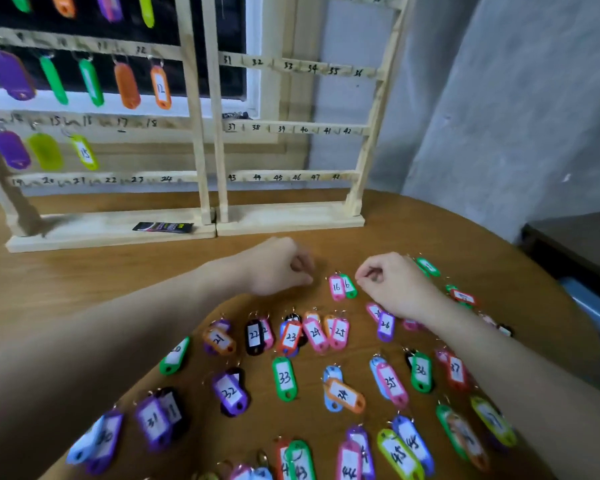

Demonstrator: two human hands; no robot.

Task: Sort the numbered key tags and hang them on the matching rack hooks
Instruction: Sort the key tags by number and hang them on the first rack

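Two hands curled over a pink and green pair of key tags on a wooden table, with racks standing beyond.

Nearest, many coloured plastic key tags with handwritten numbers lay in rough rows on the round brown wooden table, pairs overlapping. Farther in, a pink plastic tag marked 16 lay against a green plastic tag, flat between both hands. The right hand, just right of them, had thumb and forefinger pressed together beside the green tag; whether they pinched its ring I could not tell. The left hand, just left, apart from the pair, had fingers curled, seemingly holding nothing. Farthest stood two pale wooden racks with numbered rails, the left one carrying hung tags.
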